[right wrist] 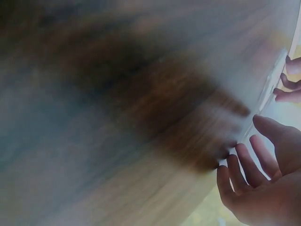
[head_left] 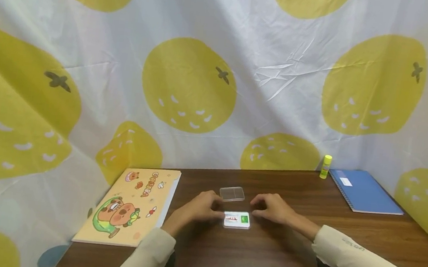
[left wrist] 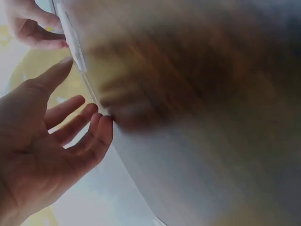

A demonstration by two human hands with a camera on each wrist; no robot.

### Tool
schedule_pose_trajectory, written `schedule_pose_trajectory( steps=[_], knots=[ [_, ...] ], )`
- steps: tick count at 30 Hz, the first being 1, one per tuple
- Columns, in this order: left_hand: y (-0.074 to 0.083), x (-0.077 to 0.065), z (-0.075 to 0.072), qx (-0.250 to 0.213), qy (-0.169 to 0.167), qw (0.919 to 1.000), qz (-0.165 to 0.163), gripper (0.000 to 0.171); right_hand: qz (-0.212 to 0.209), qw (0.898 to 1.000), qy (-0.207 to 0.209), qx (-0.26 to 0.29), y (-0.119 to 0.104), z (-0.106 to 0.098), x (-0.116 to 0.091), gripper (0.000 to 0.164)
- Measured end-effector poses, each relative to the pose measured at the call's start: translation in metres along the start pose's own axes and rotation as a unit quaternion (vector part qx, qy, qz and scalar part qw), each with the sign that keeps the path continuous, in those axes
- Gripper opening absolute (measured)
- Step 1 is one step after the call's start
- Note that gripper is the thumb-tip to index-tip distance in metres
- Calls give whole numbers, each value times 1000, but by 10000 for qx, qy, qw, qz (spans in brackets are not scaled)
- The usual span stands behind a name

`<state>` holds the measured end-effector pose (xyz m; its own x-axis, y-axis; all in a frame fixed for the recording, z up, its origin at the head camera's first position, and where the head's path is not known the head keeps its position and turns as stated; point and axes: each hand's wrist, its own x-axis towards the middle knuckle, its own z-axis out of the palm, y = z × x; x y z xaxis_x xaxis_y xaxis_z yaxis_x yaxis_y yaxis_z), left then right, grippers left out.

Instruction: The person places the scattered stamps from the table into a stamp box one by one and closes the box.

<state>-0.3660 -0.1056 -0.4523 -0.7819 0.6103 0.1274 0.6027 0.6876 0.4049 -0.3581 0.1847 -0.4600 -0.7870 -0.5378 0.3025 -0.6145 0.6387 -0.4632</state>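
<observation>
A flat clear case holding a white card with a green square (head_left: 237,220) lies on the brown table between the two hands. Just beyond it is a transparent plastic lid or tray (head_left: 232,193). My left hand (head_left: 202,206) is at the case's left side, thumb tip right at its edge, other fingers loosely bent with tips down at the table. On the opposite side, my right hand (head_left: 273,208) hovers by the upper right corner, fingers loosely curved and holding nothing. Both wrist views show the left hand (left wrist: 56,136) and right hand (right wrist: 263,174) with relaxed fingers and the case (left wrist: 71,40) edge-on.
An orange folder with cartoon capybaras (head_left: 130,205) lies at the left. At the back right stand a yellow glue stick (head_left: 325,167) and, flat beside it, a blue spiral notebook (head_left: 366,192). A curtain with yellow fruit prints (head_left: 240,110) hangs behind the table.
</observation>
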Motion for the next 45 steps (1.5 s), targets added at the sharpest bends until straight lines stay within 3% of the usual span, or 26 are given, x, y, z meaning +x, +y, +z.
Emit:
schedule_pose_trajectory(
  steps=[5, 11, 18, 28, 36, 40, 45],
  knots=[
    [-9, 8, -1, 203, 75, 9996, -196, 46, 109, 9998, 143, -61, 6, 0, 5, 31],
    [-18, 19, -1, 109, 263, 9990, -335, 42, 189, 9995, 182, -185, 13, 2, 17, 36],
    [-22, 30, -2, 105, 376, 9972, -640, 48, 456, 9986, 24, -252, 16, 6, 36, 45],
    [-27, 42, 2, -253, 459, 9932, -1038, 61, 688, 9966, -341, -289, 13, 12, 62, 57],
    [-29, 46, 6, -134, 478, 9953, -830, 56, 659, 9947, -781, -148, 11, 10, 71, 62],
    [-28, 45, 8, -91, 448, 9956, -814, 53, 541, 9937, -949, -247, 10, 10, 69, 56],
    [-26, 43, 7, -34, 417, 9968, -683, 53, 212, 9955, -871, -305, 11, 9, 63, 45]
  ],
)
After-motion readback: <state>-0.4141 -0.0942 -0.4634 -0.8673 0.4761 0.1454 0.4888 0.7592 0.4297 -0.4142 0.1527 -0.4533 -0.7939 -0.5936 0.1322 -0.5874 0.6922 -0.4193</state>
